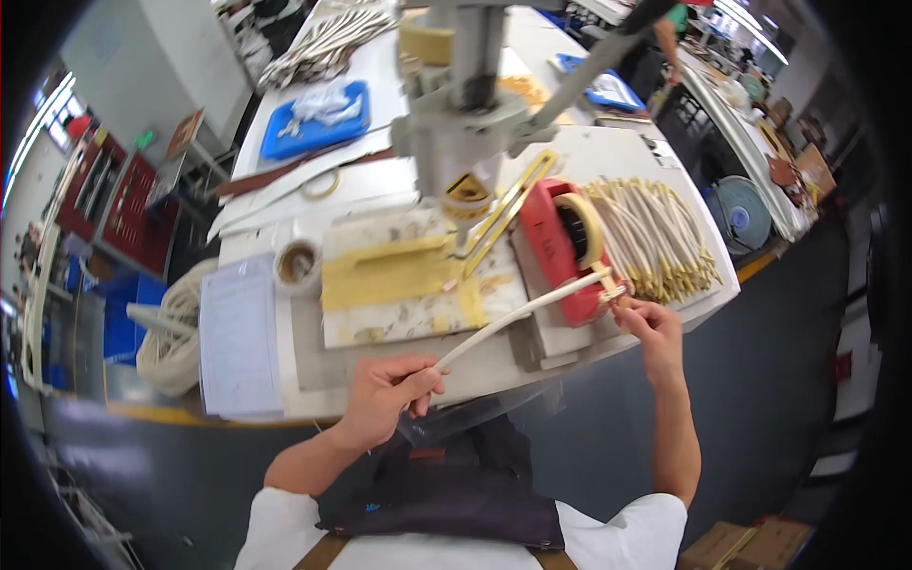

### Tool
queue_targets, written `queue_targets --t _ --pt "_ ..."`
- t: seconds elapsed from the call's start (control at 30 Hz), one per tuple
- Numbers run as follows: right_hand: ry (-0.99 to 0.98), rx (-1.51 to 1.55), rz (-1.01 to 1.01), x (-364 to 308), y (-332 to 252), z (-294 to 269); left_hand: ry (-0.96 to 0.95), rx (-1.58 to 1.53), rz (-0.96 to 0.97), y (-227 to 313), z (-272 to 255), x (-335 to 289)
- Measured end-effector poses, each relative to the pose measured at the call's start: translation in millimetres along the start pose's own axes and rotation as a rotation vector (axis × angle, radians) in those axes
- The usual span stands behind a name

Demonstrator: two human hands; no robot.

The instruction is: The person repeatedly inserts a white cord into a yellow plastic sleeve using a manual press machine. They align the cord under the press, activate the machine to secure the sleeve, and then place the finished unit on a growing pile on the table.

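Observation:
My left hand (391, 394) is closed around the near end of a cream cord (518, 313), which slants up and right across the table's front edge. The cord's far end reaches the front of a red tape dispenser (543, 223) holding a roll of pale yellow masking tape (597, 233). At the dispenser's cutting end, my right hand (654, 331) pinches the end of the tape between thumb and fingers, close to the cord's tip. Beside the dispenser lies a thick bundle of similar cords (655, 233), their ends wrapped in yellow.
A grey machine head (465, 142) hangs over a stained, tape-covered board (423, 323). To the left are a tape roll (297, 264), a paper sheet (237, 332) and a coil of white cord (176, 332). A blue tray (275, 144) sits farther back. Another person (665, 47) stands far right.

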State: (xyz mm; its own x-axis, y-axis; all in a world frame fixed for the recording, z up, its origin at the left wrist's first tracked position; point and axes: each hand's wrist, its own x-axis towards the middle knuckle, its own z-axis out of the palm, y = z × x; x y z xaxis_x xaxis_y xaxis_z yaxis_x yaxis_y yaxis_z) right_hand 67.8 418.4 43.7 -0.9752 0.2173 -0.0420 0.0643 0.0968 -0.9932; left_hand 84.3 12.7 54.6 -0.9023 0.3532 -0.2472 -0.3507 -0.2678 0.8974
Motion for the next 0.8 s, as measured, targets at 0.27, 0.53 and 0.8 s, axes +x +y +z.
queue_targets --t 0.27,0.53,0.8 --pt "-0.415 -0.08 -0.406 -78.3 -74.1 87.0 -0.042 0.228 0.091 6.8 14.3 -12.4" --pt "-0.529 -0.349 -0.457 -77.2 -69.6 143.7 -0.108 0.374 0.342 -2.0 30.2 -17.3" --pt "-0.511 -0.343 -0.4 -78.6 -70.0 147.4 -0.133 0.415 0.403 -1.5 27.1 -17.5"
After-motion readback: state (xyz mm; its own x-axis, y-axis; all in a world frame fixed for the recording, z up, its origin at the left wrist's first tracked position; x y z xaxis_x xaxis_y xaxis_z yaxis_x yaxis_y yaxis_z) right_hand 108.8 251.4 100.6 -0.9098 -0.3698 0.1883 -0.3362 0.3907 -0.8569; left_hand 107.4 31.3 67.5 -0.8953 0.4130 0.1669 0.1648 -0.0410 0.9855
